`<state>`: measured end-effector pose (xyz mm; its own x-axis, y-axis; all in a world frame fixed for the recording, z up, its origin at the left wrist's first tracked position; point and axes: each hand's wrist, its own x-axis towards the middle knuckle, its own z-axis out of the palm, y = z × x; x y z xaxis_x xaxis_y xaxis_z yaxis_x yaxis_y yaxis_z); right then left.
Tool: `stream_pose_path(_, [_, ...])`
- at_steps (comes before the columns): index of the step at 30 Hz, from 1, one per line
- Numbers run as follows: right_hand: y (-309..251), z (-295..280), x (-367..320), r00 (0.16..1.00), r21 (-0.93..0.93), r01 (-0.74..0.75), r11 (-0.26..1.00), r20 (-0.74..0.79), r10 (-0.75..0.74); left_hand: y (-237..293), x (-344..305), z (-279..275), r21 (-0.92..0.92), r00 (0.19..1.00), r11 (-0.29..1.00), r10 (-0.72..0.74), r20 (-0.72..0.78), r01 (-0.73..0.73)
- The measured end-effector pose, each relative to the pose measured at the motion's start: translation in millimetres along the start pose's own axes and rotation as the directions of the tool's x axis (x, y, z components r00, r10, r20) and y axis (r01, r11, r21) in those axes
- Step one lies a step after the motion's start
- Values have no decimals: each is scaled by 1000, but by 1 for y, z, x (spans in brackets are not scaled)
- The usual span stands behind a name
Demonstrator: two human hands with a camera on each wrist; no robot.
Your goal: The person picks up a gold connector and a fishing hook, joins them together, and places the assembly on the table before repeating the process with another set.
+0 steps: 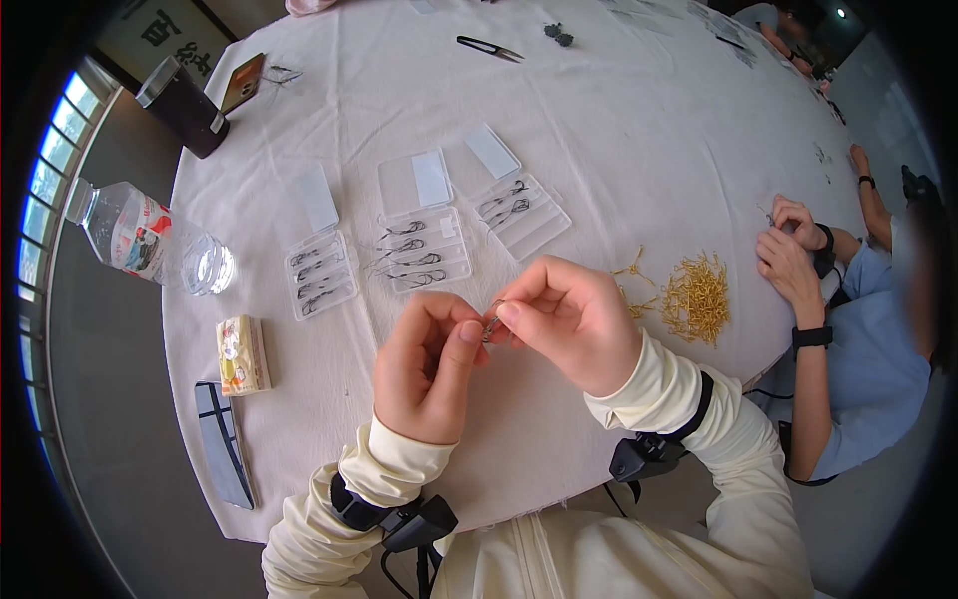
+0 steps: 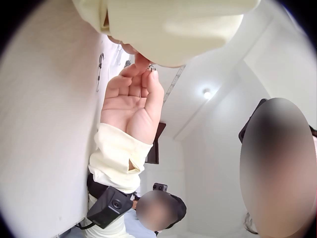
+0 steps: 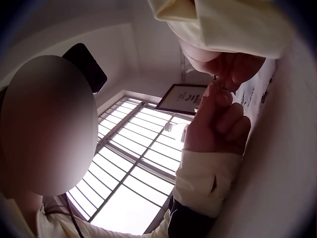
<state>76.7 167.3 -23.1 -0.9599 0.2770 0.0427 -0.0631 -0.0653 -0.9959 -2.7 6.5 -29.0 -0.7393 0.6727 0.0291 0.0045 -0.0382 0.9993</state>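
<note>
My left hand (image 1: 427,367) and right hand (image 1: 579,324) meet in front of me over the white tablecloth. Between their fingertips is a small dark metal piece (image 1: 489,327) with a thin curved part, which looks like fishing tackle. Thumb and forefinger of each hand pinch it, and the fingers hide much of it. In the left wrist view, the metal piece (image 2: 152,68) shows at the right hand's (image 2: 130,101) thumb tip. Just beyond the hands lie clear plastic boxes, a left one (image 1: 322,275), a middle one (image 1: 429,250) and a right one (image 1: 534,225), their lids raised, with dark hooks in the compartments.
Right of my hands lies a pile of gold-coloured metal pieces (image 1: 696,299). At left are a tissue pack (image 1: 242,354), a phone (image 1: 225,444), a water bottle (image 1: 150,240) and a dark tumbler (image 1: 185,108). Thread snips (image 1: 489,48) lie farther back. Another person (image 1: 858,369) works at the right.
</note>
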Motion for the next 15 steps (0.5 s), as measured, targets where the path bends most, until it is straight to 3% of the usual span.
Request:
stream_pose_path(2, [0,-2,1,998,83,-55,995,43,51,0,0,0,-9,1000,1000,11,7,-11])
stream_pose_path(15, [0,-4,1,988,190,-133,973,97,116,2,3,1,-63,1000,998,-14,6,15])
